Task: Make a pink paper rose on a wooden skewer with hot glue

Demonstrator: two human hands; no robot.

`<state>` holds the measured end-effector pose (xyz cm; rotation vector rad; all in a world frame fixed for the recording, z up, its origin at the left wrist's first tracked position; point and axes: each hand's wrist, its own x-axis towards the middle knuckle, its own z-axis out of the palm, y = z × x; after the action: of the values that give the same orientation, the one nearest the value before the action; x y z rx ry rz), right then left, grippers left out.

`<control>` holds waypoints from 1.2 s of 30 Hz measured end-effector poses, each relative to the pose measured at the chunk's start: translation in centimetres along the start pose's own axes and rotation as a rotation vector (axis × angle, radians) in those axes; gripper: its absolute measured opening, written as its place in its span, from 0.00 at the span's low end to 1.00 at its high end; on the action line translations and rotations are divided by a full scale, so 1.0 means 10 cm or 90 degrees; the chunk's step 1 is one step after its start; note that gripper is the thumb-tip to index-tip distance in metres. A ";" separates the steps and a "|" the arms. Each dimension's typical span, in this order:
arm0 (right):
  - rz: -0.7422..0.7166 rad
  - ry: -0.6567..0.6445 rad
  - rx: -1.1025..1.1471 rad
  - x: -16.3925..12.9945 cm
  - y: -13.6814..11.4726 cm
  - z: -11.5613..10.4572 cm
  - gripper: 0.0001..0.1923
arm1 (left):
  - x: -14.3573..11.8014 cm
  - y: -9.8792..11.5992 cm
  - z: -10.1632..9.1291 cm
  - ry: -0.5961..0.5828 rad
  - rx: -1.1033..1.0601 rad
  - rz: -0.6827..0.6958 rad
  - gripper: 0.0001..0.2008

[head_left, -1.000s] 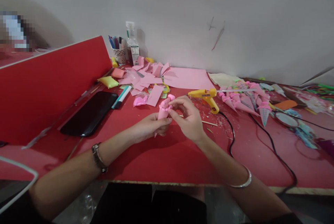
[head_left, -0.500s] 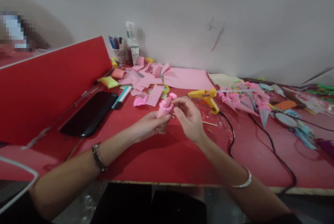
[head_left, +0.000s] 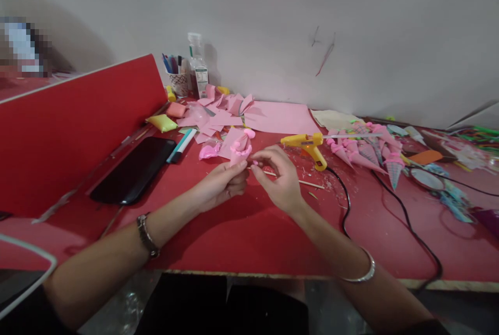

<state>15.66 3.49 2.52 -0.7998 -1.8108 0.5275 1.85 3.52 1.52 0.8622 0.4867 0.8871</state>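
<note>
A small pink cone (head_left: 238, 149) sits just left of the frame's centre, held upright above the red bench (head_left: 241, 231). Its body is pale pink paper, and a brighter pink lump caps it, with a ruffled pink band below the cap. The left hand (head_left: 220, 185) grips the cone's lower part from beneath, fingers curled around it. The right hand (head_left: 277, 176) is just beside it, thumb and forefinger pressed together on a tiny pink bit close to the cone's side.

One yellow glue gun (head_left: 306, 143) lies right of centre, its black cord (head_left: 393, 205) trailing toward the lower right. One black phone (head_left: 134, 169) lies at the left. One teal marker (head_left: 181, 145) lies beside it. One clear bottle (head_left: 197, 67) and one cup of pens (head_left: 178, 79) stand at the upper middle, by the wall. A heap of finished cones (head_left: 368, 150) lies on the right; the exact count cannot be told. Pink paper scraps (head_left: 226, 111) litter the middle, too many to count.
</note>
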 end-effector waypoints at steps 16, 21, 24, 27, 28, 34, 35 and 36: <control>-0.005 0.099 0.002 0.00 -0.03 0.00 0.03 | -0.01 0.01 0.00 0.010 -0.021 -0.001 0.11; -0.003 0.088 -0.035 0.01 -0.04 -0.01 0.08 | -0.01 0.01 0.01 0.017 -0.020 -0.010 0.10; 0.011 0.101 -0.045 0.01 -0.04 -0.02 0.11 | -0.02 0.02 0.00 0.005 -0.026 -0.006 0.12; 0.026 0.103 -0.031 0.02 -0.03 -0.01 0.11 | -0.02 0.02 -0.01 -0.014 -0.026 -0.013 0.16; 0.031 0.101 -0.024 0.02 -0.03 -0.01 0.11 | -0.02 0.01 -0.01 -0.019 -0.024 -0.017 0.17; 0.080 0.110 0.054 -0.02 -0.03 0.03 0.06 | -0.01 -0.01 -0.01 -0.043 0.023 -0.010 0.20; 0.085 0.109 0.063 -0.02 -0.03 0.04 0.05 | -0.01 -0.02 0.00 -0.045 0.033 -0.010 0.20; 0.085 0.108 0.070 -0.03 -0.03 0.04 0.04 | -0.01 -0.02 0.01 -0.048 0.040 -0.010 0.20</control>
<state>15.24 3.06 2.42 -0.8666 -1.5667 0.6205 1.92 3.35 1.42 0.9438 0.4576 0.8251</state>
